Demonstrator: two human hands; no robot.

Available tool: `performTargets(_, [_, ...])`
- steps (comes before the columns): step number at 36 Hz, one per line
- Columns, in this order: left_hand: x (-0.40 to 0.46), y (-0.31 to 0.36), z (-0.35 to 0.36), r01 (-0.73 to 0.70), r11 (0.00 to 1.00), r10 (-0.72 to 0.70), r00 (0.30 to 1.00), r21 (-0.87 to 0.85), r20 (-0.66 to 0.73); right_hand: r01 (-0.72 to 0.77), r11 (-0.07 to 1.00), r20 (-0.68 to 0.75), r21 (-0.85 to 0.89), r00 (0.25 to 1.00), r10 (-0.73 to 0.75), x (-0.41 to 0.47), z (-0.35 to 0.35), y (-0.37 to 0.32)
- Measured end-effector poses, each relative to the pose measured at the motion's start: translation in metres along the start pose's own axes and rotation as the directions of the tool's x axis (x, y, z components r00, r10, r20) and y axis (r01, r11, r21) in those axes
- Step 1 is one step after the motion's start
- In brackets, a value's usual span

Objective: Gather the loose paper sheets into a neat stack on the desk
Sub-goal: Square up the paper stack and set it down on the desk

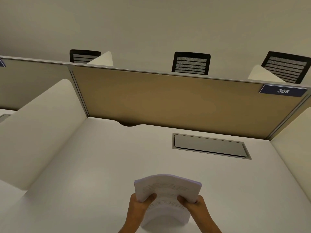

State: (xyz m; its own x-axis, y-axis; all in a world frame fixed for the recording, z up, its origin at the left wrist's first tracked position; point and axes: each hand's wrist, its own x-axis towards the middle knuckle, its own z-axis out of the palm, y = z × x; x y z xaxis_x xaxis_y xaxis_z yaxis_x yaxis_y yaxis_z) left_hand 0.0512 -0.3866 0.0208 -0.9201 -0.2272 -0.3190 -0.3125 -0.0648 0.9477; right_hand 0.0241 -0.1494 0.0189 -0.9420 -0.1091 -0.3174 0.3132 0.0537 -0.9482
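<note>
paper stack (168,187): bowed upward, raised above the near worktop (84,165), printed lines faint | left hand (140,207): clamped on stack's left edge, thumb on top; right hand (193,205): clamped on right edge, thumb on top; forearms rise from bottom edge | beyond: grey hatch (210,145); tan partition (168,98); sign 305 (283,91)

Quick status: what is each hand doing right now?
Left hand: grips the left edge of the paper stack.
Right hand: grips the stack's right edge.
</note>
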Motion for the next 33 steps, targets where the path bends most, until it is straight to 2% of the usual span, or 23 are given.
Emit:
performTargets(9, [0.005, -0.007, -0.003, 0.076, 0.992, -0.078, 0.997, 0.100, 0.017, -0.067, 0.995, -0.030, -0.068, 0.997, 0.065, 0.000, 0.005, 0.003])
performTargets(14, [0.013, -0.013, -0.011, 0.106, 0.985, -0.112, 0.993, 0.135, 0.032, -0.060, 0.992, 0.010, -0.112, 0.998, 0.061, 0.004, 0.009, 0.001])
performTargets(21, [0.015, -0.011, -0.029, 0.148, 0.988, -0.150, 0.987, 0.045, 0.054, -0.107, 0.986, 0.022, -0.129, 0.994, 0.111, 0.010, 0.018, -0.001])
performTargets(33, [0.007, -0.012, -0.051, 0.095, 0.986, -0.083, 0.993, 0.141, -0.086, -0.179, 0.979, -0.049, -0.097, 0.983, 0.174, 0.003, 0.058, 0.003])
